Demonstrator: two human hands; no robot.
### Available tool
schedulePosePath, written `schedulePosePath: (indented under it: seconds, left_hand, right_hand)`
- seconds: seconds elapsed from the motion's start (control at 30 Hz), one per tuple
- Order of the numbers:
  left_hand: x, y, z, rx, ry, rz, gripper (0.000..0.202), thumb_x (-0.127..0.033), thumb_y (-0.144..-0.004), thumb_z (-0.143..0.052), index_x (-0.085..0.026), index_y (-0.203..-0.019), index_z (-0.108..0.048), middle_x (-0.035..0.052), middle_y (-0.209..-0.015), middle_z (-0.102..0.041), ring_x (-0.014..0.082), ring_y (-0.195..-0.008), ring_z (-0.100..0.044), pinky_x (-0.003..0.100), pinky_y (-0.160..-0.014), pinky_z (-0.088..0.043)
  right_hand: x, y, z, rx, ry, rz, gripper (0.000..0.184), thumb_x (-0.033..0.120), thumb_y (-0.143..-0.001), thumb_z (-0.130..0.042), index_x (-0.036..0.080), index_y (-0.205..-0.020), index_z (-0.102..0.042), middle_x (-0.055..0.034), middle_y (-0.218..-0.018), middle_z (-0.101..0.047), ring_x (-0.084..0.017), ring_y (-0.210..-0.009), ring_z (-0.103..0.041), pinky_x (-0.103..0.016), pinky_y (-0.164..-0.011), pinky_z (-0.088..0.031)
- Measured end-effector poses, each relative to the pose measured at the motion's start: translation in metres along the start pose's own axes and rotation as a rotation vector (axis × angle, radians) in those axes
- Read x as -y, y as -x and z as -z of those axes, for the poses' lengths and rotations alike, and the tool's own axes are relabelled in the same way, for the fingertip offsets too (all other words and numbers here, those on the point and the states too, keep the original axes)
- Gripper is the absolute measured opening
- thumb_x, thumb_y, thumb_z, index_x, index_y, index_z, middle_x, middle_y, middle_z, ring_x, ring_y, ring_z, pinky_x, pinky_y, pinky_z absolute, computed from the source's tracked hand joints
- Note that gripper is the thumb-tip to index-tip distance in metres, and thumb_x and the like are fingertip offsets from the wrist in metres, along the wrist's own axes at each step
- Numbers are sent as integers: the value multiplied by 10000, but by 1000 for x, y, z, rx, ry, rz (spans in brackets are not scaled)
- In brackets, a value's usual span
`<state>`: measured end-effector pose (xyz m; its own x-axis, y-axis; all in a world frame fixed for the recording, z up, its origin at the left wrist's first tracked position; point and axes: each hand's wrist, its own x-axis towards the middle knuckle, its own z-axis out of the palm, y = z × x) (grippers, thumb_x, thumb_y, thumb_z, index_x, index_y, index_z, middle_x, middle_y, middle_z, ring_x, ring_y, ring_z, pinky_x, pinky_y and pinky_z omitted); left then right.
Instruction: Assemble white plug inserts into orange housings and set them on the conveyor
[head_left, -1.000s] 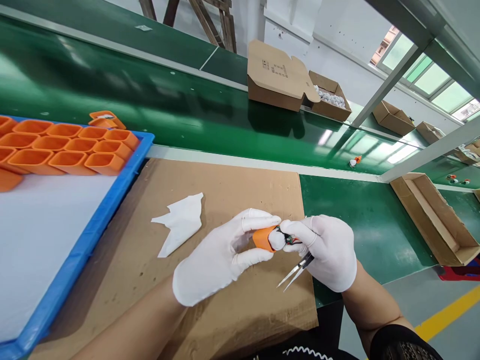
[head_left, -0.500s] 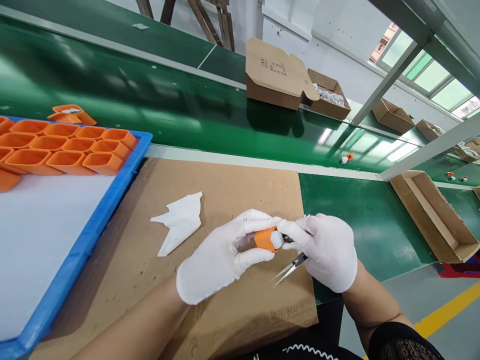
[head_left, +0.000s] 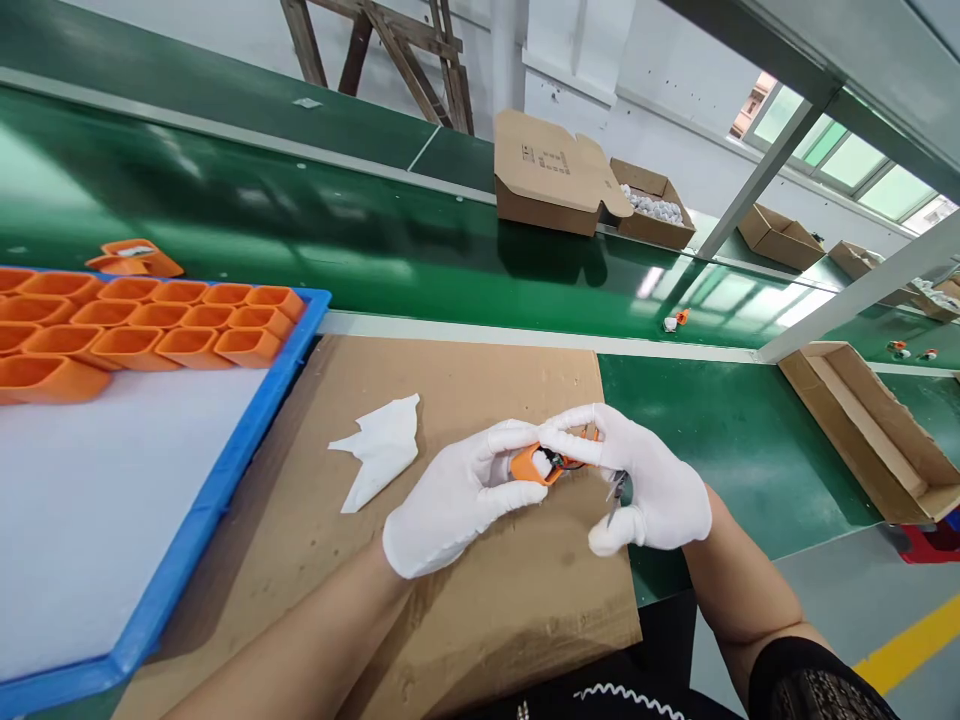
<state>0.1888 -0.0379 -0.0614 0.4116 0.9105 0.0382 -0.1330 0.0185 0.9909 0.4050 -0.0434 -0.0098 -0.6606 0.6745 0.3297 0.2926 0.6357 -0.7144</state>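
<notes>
My left hand (head_left: 454, 500), in a white glove, grips a small orange plastic housing (head_left: 523, 466) between thumb and fingers. A white piece (head_left: 541, 462) sits in the housing's mouth, and dark and orange wires trail from it to the right. Over these wires lie the outstretched fingertips of my right hand (head_left: 652, 485), also gloved. Its thumb stands apart, lower down. Metal tweezers (head_left: 616, 492) are tucked in that hand, partly hidden by the fingers. Whether the right fingertips pinch the wires I cannot tell.
A cardboard sheet (head_left: 480, 620) lies under my hands, with a torn white scrap (head_left: 384, 455) on it. At left is a blue-rimmed tray (head_left: 202, 540) of orange housings (head_left: 191, 345). Cardboard boxes (head_left: 547, 205) stand beyond the green conveyor (head_left: 375, 270); another box (head_left: 870, 430) is at right.
My right hand has opened its thumb away from the fingers, and the tweezers have swung back into the hand. Its fingertips have moved up over the wires. The view has shifted slightly.
</notes>
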Motion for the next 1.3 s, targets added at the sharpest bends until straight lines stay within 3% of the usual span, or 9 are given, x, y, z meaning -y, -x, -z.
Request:
schedulePosePath:
  seconds: [0.1,0.23,0.37,0.5,0.73,0.97,1.07,1.17,1.3]
  left_hand:
    - [3,0,1,-31,24,8,339,-252,-702,-817,-248,-1034,-751,84,-1135,-716,236,-968,-702,371,-859,-609]
    - [9,1,6,-15,-61,-115,323,-279,-745,-817,-272,-1060,-748,86,-1145,-724,246,-1012,-687,413,-910,-594]
    - [10,2,9,20,-215,-325,320,-303,-788,-815,-343,-1101,-758,51,-1074,-769,292,-1252,-582,515,-1074,-490]
    - [9,3,9,108,-286,-359,271,-319,-807,-803,-341,-1076,-780,41,-1016,-789,325,-1322,-553,561,-1100,-469]
    - [13,1,8,74,-248,-467,420,-292,-770,-843,-413,-1159,-743,3,-1039,-793,268,-1154,-677,549,-1146,-435]
    - [9,6,-4,-161,-359,-317,410,-374,-806,-788,-259,-1195,-725,70,-1211,-743,266,-1147,-685,454,-1033,-562]
    - [14,8,-7,-257,-505,-389,425,-378,-824,-760,-239,-1222,-699,66,-1196,-750,254,-1137,-691,448,-1043,-555]
    - [20,9,-11,-309,-574,-468,488,-352,-829,-761,-249,-1294,-653,49,-1177,-761,227,-1118,-706,376,-1018,-571]
    - [16,12,-15,-278,-581,-374,484,-288,-844,-741,-269,-1318,-642,32,-1283,-716,214,-1202,-672,318,-1047,-549]
  right_hand:
    - [-1,1,-4,-150,-48,-78,730,563,-792,-788,224,-1400,-569,-107,-1256,-601,-228,-1143,-608,-416,-1021,-495]
    - [4,-2,-11,-330,-104,-393,328,354,-774,-798,181,-1041,-718,-64,-1016,-708,-179,-880,-662,-355,-853,-547]
    - [6,-10,-12,-164,-392,-594,216,307,-757,-745,164,-918,-727,-19,-858,-718,-133,-720,-625,-276,-707,-520]
    - [-1,-12,-15,1,-632,-641,235,363,-713,-794,146,-770,-725,28,-654,-622,-90,-567,-477,-224,-534,-397]
    - [-4,-8,-27,-120,-680,-651,314,408,-642,-879,149,-681,-706,24,-626,-599,-82,-567,-393,-242,-542,-315]
    - [-19,-13,-34,-182,-993,-789,445,519,-611,-869,135,-674,-653,12,-588,-551,-61,-494,-367,-227,-493,-260]
    - [-28,-12,-43,-127,-1166,-885,349,412,-684,-821,145,-711,-598,50,-543,-496,-27,-420,-198,-226,-457,-130]
    - [-34,-12,-55,-40,-1253,-953,253,236,-720,-725,173,-655,-489,83,-488,-391,-30,-406,-156,-217,-457,-139]
    - [-41,-12,-67,88,-1310,-1016,138,161,-758,-592,192,-688,-476,86,-475,-318,-61,-406,-153,-214,-460,-174]
